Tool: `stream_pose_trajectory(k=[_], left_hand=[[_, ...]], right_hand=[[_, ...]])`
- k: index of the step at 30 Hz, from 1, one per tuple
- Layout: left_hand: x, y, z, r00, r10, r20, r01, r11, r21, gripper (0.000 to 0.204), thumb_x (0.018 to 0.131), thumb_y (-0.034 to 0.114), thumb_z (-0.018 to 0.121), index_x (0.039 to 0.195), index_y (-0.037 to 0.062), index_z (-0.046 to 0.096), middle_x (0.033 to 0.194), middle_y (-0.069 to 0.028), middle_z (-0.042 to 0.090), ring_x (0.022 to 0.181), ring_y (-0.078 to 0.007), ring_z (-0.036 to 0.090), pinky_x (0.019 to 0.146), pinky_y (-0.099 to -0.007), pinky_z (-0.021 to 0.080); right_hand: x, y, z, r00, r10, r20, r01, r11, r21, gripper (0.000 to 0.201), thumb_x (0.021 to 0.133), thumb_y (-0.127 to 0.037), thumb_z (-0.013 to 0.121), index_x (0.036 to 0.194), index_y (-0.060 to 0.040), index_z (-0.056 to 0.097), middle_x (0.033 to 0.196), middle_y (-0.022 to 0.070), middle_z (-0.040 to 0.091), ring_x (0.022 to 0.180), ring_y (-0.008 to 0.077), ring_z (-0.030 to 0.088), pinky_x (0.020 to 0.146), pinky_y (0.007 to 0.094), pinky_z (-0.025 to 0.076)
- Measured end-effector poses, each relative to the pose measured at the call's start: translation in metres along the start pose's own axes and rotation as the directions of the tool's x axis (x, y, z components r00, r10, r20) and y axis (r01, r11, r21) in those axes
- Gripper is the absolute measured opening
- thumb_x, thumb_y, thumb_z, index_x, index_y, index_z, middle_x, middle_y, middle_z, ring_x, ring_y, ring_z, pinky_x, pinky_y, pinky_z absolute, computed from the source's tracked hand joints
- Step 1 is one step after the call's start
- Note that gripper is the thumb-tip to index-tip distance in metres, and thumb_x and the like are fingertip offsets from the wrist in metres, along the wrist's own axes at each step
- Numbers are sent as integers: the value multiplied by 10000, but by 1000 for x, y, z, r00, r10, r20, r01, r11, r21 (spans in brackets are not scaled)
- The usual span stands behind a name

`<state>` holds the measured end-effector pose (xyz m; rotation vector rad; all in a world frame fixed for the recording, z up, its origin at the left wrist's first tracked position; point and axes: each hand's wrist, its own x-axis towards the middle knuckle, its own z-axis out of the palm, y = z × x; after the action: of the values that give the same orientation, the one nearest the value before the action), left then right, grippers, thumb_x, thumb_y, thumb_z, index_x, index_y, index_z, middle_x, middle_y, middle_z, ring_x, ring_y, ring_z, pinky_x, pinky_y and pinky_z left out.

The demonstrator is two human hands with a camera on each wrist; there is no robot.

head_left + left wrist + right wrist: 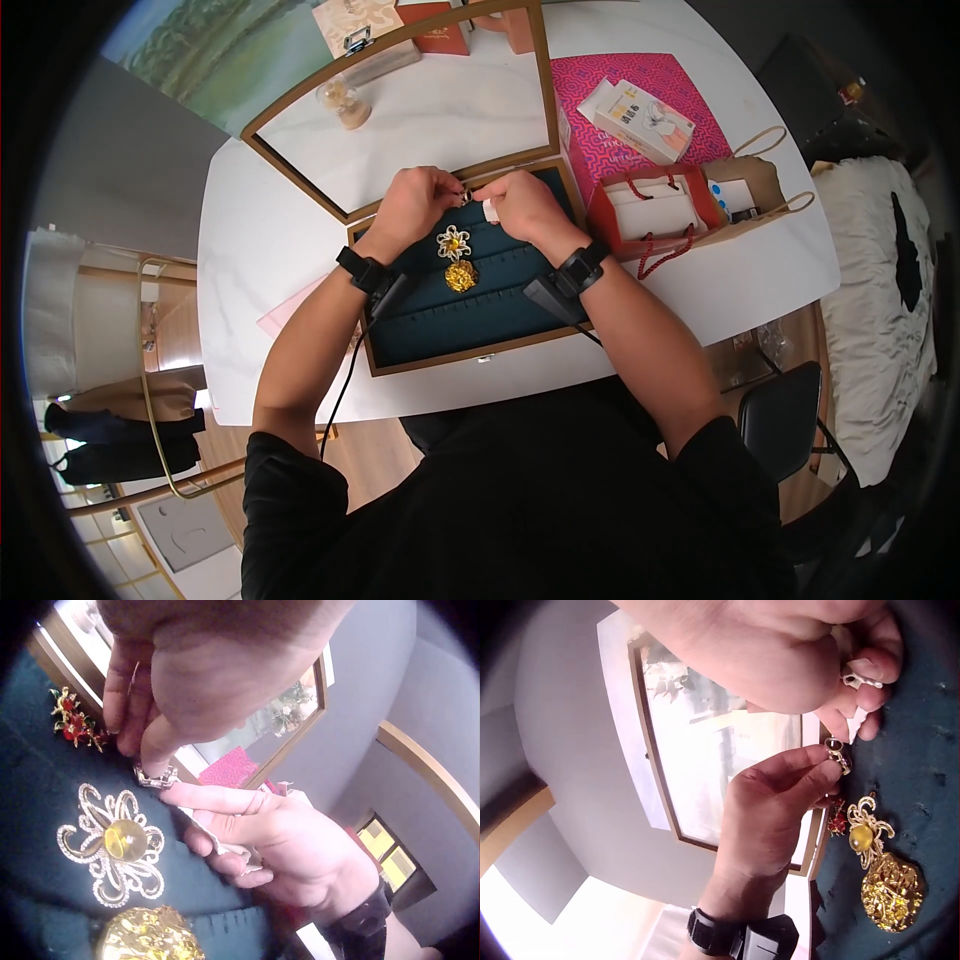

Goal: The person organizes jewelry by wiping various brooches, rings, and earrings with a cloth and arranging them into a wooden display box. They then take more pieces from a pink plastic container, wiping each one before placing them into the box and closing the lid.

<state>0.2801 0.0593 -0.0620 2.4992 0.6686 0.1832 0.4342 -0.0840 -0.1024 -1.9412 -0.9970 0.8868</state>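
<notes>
The left hand pinched a ring-shaped jewel over the box; the right hand gripped white cloth.

A hand could pass low over the front of the green-lined box, between the left forearm and right forearm, or across the white tabletop to its left. Behind, the raised lid bars the way; the left hand and right hand block the back, two brooches the middle, a red bag the right side
</notes>
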Motion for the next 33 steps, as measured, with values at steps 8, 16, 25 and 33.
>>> stream_pose_trajectory(k=[8,16,25,33], left_hand=[[-6,10,3,962,264,-77,-244,949,199,212,860,16,805,1071,16,820,978,-159,778,878,-369,752,839,-429,613],[-4,17,-5,916,393,81,-398,863,312,173,893,56,759,1058,27,799,972,-163,718,898,-391,711,834,-477,591],[-4,19,3,939,343,2,-323,883,340,146,883,105,798,1010,34,805,964,-149,745,901,-389,724,826,-476,594],[-9,23,5,955,289,-59,-253,904,344,122,877,121,815,957,31,804,937,-160,748,864,-403,725,800,-487,595]], right_hand=[[5,4,1,999,38,26,-39,998,56,262,979,-127,715,1188,-178,865,1228,166,802,1153,334,766,1007,418,583],[8,8,2,999,31,36,-33,998,50,258,976,-201,724,1192,-182,863,1217,172,803,1147,341,767,992,430,590],[9,7,5,1000,27,8,-28,1000,11,265,981,-194,708,1197,-214,860,1228,158,797,1160,355,758,980,453,596],[6,5,3,1000,13,13,-14,1000,16,271,1001,-199,687,1211,-226,856,1243,149,794,1173,355,753,991,456,594]])
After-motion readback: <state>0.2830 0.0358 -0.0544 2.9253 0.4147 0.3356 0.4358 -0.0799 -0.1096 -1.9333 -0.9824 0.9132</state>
